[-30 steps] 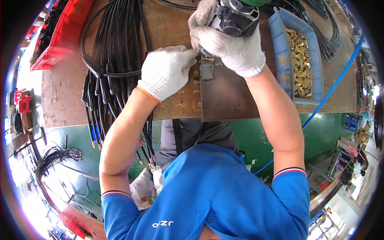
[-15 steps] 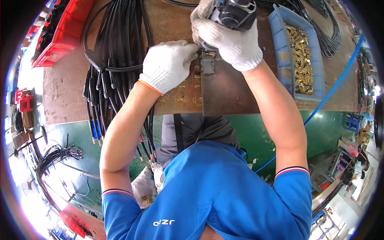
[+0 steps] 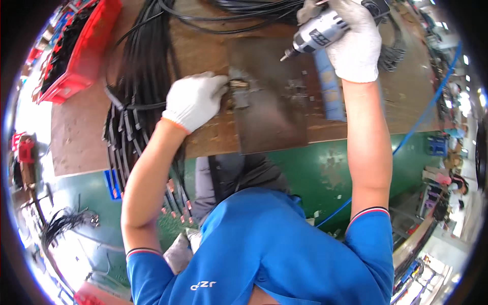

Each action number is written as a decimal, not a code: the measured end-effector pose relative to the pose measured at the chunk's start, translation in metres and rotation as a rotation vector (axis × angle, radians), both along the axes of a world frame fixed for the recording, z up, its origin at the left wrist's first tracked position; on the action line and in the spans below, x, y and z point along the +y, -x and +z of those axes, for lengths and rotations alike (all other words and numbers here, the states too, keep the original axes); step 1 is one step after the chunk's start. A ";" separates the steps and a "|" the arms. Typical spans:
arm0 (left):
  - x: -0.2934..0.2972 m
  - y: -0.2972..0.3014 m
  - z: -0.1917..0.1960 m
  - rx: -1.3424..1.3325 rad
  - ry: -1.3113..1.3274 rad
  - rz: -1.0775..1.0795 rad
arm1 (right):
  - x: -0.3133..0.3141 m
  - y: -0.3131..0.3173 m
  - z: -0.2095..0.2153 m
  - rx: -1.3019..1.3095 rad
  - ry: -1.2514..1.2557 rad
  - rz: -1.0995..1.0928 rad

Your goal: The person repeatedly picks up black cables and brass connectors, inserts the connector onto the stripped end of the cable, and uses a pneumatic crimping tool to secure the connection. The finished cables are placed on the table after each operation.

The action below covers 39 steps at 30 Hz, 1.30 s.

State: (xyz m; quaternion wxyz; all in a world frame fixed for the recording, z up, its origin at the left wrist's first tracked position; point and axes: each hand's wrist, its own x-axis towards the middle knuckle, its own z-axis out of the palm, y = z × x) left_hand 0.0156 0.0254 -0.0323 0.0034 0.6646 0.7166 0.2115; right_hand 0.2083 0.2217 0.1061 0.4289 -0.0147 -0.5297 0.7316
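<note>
The right hand [image 3: 357,48] grips the driver [image 3: 321,33], its bit aimed toward 8 o'clock. The brass piece [image 3: 239,84] lies that way, well apart from the bit, long axis roughly 9-to-3. The left hand [image 3: 195,100] is nearer, curled fingertips just beside the piece's 9 o'clock end; whether they pinch anything, I cannot tell.

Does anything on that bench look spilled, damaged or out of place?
Only minor things. The dark plate beside the left hand has pale specks toward its right side; scraps or scuffs, I can't tell. The brown tabletop looks scuffed, and black cables dangle over its front edge.
</note>
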 end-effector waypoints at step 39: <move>-0.040 -0.039 0.074 -0.052 -0.074 -0.126 | -0.100 -0.036 -0.108 -0.646 0.100 0.052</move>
